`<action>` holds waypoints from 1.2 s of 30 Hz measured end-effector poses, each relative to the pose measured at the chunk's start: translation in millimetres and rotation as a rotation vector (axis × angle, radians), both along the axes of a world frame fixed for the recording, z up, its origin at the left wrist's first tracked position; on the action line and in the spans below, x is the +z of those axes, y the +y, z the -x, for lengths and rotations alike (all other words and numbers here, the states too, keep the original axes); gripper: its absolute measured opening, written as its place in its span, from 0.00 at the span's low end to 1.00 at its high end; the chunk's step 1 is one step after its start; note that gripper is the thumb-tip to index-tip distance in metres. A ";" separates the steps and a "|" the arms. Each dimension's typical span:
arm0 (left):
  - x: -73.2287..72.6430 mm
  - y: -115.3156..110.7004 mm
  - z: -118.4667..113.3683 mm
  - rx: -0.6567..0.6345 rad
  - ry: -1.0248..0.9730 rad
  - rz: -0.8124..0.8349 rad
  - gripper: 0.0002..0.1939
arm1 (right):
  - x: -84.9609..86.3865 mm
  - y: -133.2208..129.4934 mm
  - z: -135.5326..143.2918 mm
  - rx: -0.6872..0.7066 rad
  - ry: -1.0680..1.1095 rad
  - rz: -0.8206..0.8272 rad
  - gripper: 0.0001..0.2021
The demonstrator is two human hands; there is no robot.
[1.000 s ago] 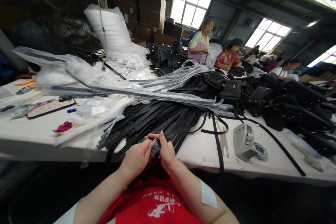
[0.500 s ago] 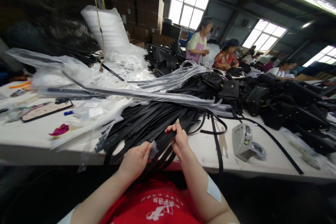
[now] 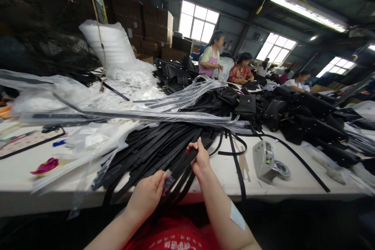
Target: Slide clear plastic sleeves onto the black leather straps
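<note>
At the table's front edge, my left hand (image 3: 150, 190) pinches a clear plastic sleeve (image 3: 169, 179). My right hand (image 3: 200, 159) grips a black strap (image 3: 184, 164) whose lower end meets the sleeve; whether the end sits inside the sleeve I cannot tell. Beneath and beyond both hands spreads a pile of black straps (image 3: 158, 144), some with punched holes, and a few hang over the edge near me. Across the pile lie long straps in clear plastic sleeves (image 3: 175, 116).
To the right stands a grey tape dispenser (image 3: 263, 160). Black bags (image 3: 307, 121) are heaped at the right and back. White plastic wrapping (image 3: 129, 82), a phone case (image 3: 32, 142) and a magenta scrap (image 3: 47, 165) lie left. Several people (image 3: 210, 62) work farther off.
My view has turned right and tilted up slightly, so the scene appears shifted left. Both hands keep nearly the same places, still holding the sleeve and the strap.
</note>
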State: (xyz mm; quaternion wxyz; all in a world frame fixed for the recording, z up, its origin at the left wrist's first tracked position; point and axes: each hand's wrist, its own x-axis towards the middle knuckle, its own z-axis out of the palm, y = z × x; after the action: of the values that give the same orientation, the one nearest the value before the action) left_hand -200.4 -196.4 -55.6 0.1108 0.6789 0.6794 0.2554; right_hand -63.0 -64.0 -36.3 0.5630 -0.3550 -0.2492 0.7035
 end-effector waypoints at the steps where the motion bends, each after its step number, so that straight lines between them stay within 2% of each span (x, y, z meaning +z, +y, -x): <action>1: 1.9 1.7 0.7 -0.006 0.000 -0.015 0.18 | 5.1 5.4 -3.3 -0.007 -0.017 -0.043 0.25; 5: 17.6 16.0 -1.3 -0.017 0.024 -0.127 0.19 | 18.8 -2.1 3.1 0.030 -0.069 -0.210 0.26; 9: 37.4 29.5 -8.4 -0.052 -0.033 -0.214 0.19 | 32.8 -19.2 12.2 0.063 -0.042 -0.273 0.25; 12: 50.3 34.9 -12.7 -0.088 -0.039 -0.248 0.18 | 57.1 -16.9 2.2 0.107 0.007 -0.328 0.25; 15: 64.8 39.3 -15.5 -0.100 -0.007 -0.277 0.18 | 91.3 -5.1 -14.8 0.175 -0.030 -0.437 0.23; 19: 95.2 49.4 -18.5 -0.106 -0.062 -0.281 0.18 | 128.6 4.2 -20.9 0.260 -0.231 -0.593 0.25; 21: 113.8 56.5 -19.8 -0.091 -0.112 -0.327 0.18 | 136.4 0.6 -14.6 0.263 -0.332 -0.675 0.26; 24: 136.0 66.2 -21.9 -0.060 -0.154 -0.450 0.17 | 138.6 -10.0 -3.4 0.313 -0.458 -0.738 0.26; 26: 141.7 69.9 -23.9 -0.047 -0.169 -0.486 0.17 | 141.5 -13.1 -1.0 0.368 -0.492 -0.730 0.26; 28: 140.0 70.7 -26.3 -0.047 -0.163 -0.484 0.17 | 150.1 -8.9 -4.4 0.368 -0.438 -0.720 0.25; 32: 134.0 68.5 -30.3 -0.084 -0.168 -0.446 0.17 | 175.7 11.4 -18.0 0.210 -0.284 -0.736 0.22; 34: 139.0 68.6 -31.3 -0.090 -0.216 -0.431 0.16 | 182.5 15.4 -20.4 0.181 -0.335 -0.774 0.25; 36: 149.2 70.2 -31.9 -0.084 -0.251 -0.451 0.16 | 182.3 10.3 -18.2 0.205 -0.436 -0.801 0.28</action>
State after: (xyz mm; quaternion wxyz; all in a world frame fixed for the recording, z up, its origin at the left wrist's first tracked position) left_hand -168.5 -126.2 93.5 0.0504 0.6772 0.5573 0.4779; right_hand -44.8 -53.7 146.0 0.5178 -0.2228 -0.6475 0.5129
